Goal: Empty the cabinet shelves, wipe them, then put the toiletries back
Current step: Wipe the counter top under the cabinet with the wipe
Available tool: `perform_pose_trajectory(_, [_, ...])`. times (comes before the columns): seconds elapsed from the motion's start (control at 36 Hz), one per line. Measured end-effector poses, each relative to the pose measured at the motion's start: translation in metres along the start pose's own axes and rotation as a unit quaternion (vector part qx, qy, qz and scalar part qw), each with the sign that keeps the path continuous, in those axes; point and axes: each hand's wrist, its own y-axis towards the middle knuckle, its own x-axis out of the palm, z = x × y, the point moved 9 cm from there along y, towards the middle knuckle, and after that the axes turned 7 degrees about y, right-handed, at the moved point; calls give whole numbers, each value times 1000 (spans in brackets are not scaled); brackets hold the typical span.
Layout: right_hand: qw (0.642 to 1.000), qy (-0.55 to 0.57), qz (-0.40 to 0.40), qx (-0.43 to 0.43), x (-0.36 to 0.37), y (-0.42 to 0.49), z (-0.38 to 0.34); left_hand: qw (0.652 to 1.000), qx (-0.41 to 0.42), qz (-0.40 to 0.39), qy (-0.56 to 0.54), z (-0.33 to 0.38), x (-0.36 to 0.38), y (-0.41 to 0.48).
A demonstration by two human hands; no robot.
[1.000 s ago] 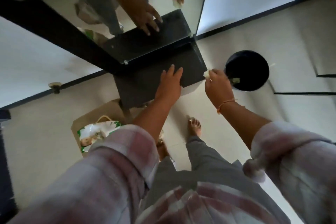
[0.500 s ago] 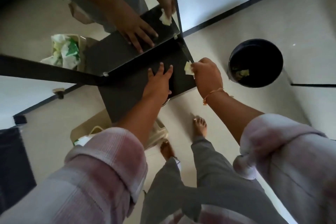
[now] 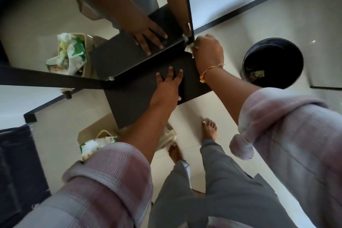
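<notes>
Head view: two hands at the dark grey flat shelf [image 3: 140, 98] under the black-framed wall mirror [image 3: 33, 29].

The left hand [image 3: 166, 89] lies flat on the top of the shelf, with straight fingers spread a little and pointing to the mirror. The right hand [image 3: 209, 52] is at the far right corner of the shelf, just at the mirror's edge; its fingers are curled around a small pale crumpled wipe [image 3: 188, 48], which touches that corner. A thin orange thread bracelet [image 3: 209, 71] is on the right wrist. The hands are apart. On the pale tiled floor [image 3: 240, 24], to the right, stands a round black bin [image 3: 277, 50] with some scraps inside. Below the shelf stands a beige basket [image 3: 103, 132] with a green and white packet [image 3: 96, 144] in it, near the person's bare feet.
</notes>
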Motion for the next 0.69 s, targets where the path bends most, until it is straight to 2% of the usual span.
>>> perform_pose_trajectory(0.19, [983, -114, -21, -140, 10, -58, 1, 997, -21, -14, -78, -7, 11, 4])
perform_pose_trajectory(0.39, [982, -73, -28, -169, 27, -84, -3, 995, -28, -3, -93, -7, 16, 7])
perform_pose_trajectory(0.47, [987, -59, -28, -145, 28, -58, -14, 996, -29, -9, -88, -8, 16, 8])
perform_pose_trajectory(0.58, [996, -34, 8, -84, 18, -25, -16, 1000, -7, 16, -13, -7, 15, 13])
perform_pose_trajectory(0.69, [998, -18, 33, -48, 5, -12, 0, 998, -27, 2, -50, -7, 14, 10])
